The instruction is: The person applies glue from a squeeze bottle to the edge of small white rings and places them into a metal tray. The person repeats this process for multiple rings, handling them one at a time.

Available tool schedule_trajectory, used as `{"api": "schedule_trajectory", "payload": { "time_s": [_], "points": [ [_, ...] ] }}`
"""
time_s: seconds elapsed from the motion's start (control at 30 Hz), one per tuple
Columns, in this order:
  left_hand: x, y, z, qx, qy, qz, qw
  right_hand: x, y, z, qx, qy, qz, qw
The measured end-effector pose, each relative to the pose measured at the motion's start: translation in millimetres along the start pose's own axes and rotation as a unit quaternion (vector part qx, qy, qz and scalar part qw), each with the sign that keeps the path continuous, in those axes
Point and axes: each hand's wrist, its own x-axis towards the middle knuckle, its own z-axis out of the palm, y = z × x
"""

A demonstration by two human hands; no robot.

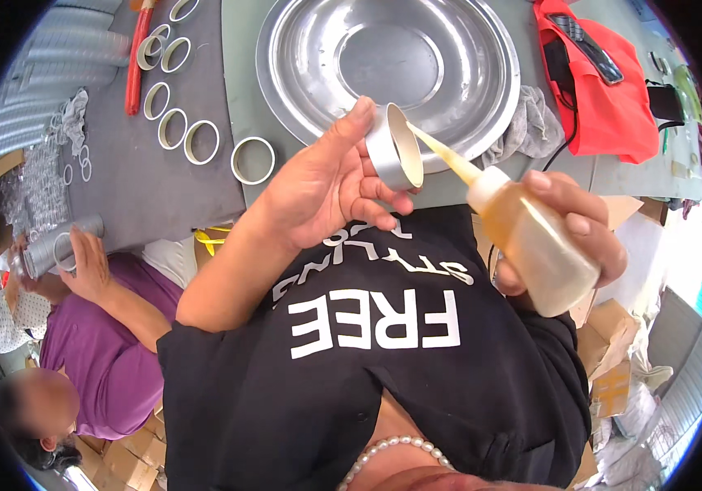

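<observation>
My left hand (326,176) grips a short silver tube ring (386,149) with a pale inside, thumb on its upper edge and fingers beneath. In my right hand (584,221) is a translucent squeeze bottle (541,254) with a white collar and a long yellowish nozzle, tilted toward the ring. The nozzle tip is at the ring's open right edge; whether it touches cannot be made out. Amber liquid shows near the bottle's neck. Both are held in front of a large metal basin (486,98).
Several similar rings (253,160) stand in a row on the grey table covering (195,192), near a red rod (134,74). A grey cloth (535,123) and a red bag (613,106) lie right of the basin. At left, a co-worker in purple (110,344) handles a silver tube (65,245).
</observation>
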Motion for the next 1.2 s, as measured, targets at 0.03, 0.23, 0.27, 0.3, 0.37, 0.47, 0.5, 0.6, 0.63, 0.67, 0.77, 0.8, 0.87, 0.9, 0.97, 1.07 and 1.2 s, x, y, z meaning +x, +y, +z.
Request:
{"api": "schedule_trajectory", "payload": {
  "time_s": [0.03,0.23,0.27,0.3,0.37,0.47,0.5,0.6,0.63,0.67,0.77,0.8,0.87,0.9,0.97,1.07,1.2],
  "points": [
    [-1.0,-1.6,0.5,-0.003,0.000,-0.003,1.000,4.7,-2.2,2.0,-0.008,-0.036,-0.013,0.999],
    [-5.2,-6.1,6.0,0.050,0.006,0.017,0.999,7.8,2.1,0.6,-0.081,-0.087,-0.056,0.991],
    [-6.6,-4.6,8.1,0.077,0.010,0.032,0.996,7.3,1.2,0.1,-0.088,-0.091,-0.052,0.991],
    [-7.8,-3.5,10.6,0.104,0.015,0.046,0.993,5.7,1.5,-0.2,-0.086,-0.090,-0.050,0.991],
    [-9.1,-2.6,18.7,0.184,0.034,0.094,0.978,5.3,-0.7,-1.1,-0.078,-0.088,-0.035,0.992],
    [-9.1,-1.3,20.1,0.271,0.034,0.145,0.951,7.6,-11.1,-1.1,-0.045,-0.063,0.014,0.997],
    [-9.0,-1.2,19.2,0.294,0.029,0.160,0.942,7.5,-13.4,2.2,-0.023,-0.041,0.033,0.998],
    [-7.8,-6.6,17.7,0.355,0.007,0.276,0.893,8.4,-12.6,0.6,0.041,-0.023,0.051,0.998],
    [-9.3,-7.3,18.5,0.397,0.010,0.302,0.867,10.5,-10.1,-2.5,0.043,-0.034,0.048,0.997],
    [-8.1,-5.0,21.3,0.436,0.005,0.320,0.841,12.1,-9.9,-6.6,0.036,-0.040,0.048,0.997],
    [-6.7,3.8,22.5,0.548,-0.031,0.375,0.747,15.8,-9.8,-12.0,0.022,-0.036,0.070,0.997],
    [-6.8,5.2,22.7,0.575,-0.039,0.390,0.718,16.6,-7.1,-11.7,0.022,-0.028,0.077,0.996],
    [-8.9,7.2,26.2,0.638,-0.041,0.423,0.643,17.0,-2.5,-10.0,0.042,0.004,0.107,0.993],
    [-8.0,8.2,25.9,0.655,-0.051,0.447,0.608,18.1,-3.6,-7.4,0.029,0.022,0.133,0.990],
    [-3.5,9.6,23.8,0.684,-0.071,0.493,0.533,20.8,-5.8,-2.3,0.007,0.056,0.185,0.981],
    [-3.1,2.6,25.6,0.672,-0.072,0.500,0.542,18.5,5.8,-7.0,0.078,0.063,0.257,0.961],
    [-0.5,3.4,21.3,0.684,-0.115,0.512,0.507,20.7,17.7,-6.9,0.212,0.093,0.356,0.905]
  ]
}}
